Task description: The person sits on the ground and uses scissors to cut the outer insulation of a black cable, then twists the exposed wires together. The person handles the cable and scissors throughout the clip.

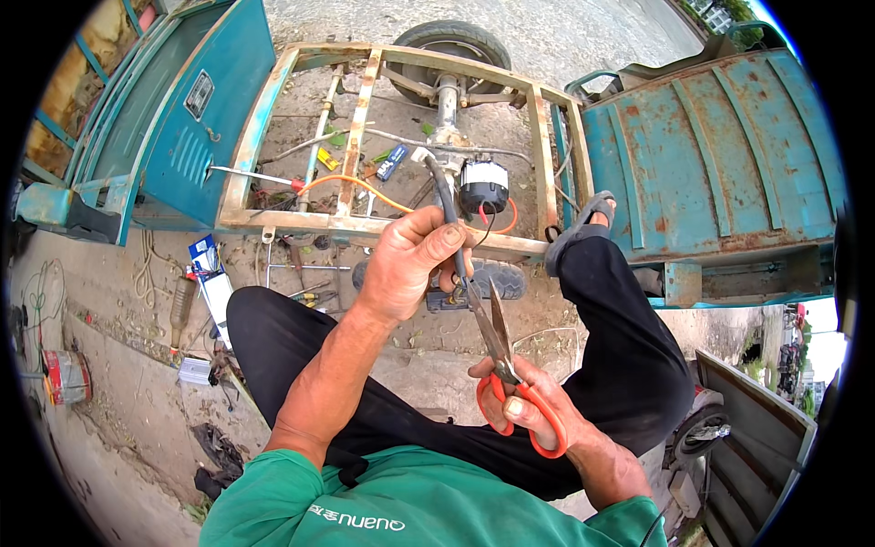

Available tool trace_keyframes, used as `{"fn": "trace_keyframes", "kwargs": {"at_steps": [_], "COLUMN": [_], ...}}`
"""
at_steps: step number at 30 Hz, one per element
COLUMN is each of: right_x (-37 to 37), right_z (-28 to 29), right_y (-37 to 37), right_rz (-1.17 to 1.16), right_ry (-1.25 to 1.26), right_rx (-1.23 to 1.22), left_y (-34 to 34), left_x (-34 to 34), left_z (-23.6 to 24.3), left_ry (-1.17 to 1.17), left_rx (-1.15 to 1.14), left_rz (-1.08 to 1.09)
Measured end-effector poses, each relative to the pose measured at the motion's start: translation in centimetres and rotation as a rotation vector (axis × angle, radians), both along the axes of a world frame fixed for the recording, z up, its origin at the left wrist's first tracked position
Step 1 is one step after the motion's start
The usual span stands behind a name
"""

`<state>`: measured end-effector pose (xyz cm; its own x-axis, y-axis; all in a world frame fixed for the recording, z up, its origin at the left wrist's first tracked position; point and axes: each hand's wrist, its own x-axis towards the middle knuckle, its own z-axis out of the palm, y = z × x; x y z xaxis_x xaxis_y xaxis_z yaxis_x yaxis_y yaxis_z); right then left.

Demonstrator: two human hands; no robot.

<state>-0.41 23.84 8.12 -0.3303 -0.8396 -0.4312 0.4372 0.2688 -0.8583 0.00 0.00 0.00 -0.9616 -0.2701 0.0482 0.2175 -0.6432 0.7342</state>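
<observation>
My left hand (410, 260) pinches a dark grey sheathed cable (443, 190) between thumb and fingers. A pale connector shows at the cable's upper end, by the axle. In my right hand (570, 424) is a pair of scissors (493, 335) with orange handles, my fingers through the loops. The blades stand apart and point up toward the cable's lower end. Whether a blade touches the cable I cannot tell. Just beyond my left hand sits a round black and white motor (484, 187) with red and black wires. An orange wire (369, 189) runs past it across the frame.
A worn metal vehicle frame (367, 118) lies before me, with a tyre (453, 41) at its far end. Blue-green body panels (720, 150) flank it. A screwdriver (260, 175) rests across the left rail. Tools, a bottle (182, 310) and a red can (66, 376) lie left.
</observation>
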Motion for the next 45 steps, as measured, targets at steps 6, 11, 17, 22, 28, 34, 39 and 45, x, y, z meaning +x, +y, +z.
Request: {"fn": "trace_keyframes", "kwargs": {"at_steps": [6, 11, 17, 22, 28, 34, 39, 45], "right_x": [0.0, -0.1, -0.1, -0.3, -0.3, -0.3, 0.1, 0.0], "right_z": [-0.4, -0.4, -0.3, 0.1, 0.0, -0.5, -0.7, -0.1], "right_y": [-0.2, -0.1, 0.2, 0.1, 0.1, 0.2, -0.2, 0.4], "right_rz": [-0.004, -0.010, 0.013, 0.036, 0.015, 0.012, -0.036, -0.039], "right_ry": [0.022, 0.031, 0.039, 0.072, 0.053, 0.162, 0.239, 0.275], "right_rx": [-0.031, -0.039, 0.001, 0.061, 0.047, 0.043, 0.078, 0.192], "left_y": [-0.1, 0.7, 0.3, 0.3, 0.5, 1.2, 1.7, 2.0], "left_x": [0.1, -0.1, -0.1, 0.0, 0.0, 0.0, 0.0, 0.0], "left_z": [0.2, -0.1, 0.0, 0.0, -0.1, 0.0, -0.3, -0.4], "left_ry": [-0.013, -0.002, -0.011, 0.009, 0.012, 0.005, 0.016, 0.045], "left_rx": [-0.068, 0.004, 0.075, 0.014, -0.024, 0.030, 0.035, 0.066], "left_rz": [-0.038, -0.017, 0.018, 0.015, -0.008, -0.042, -0.041, -0.034]}}
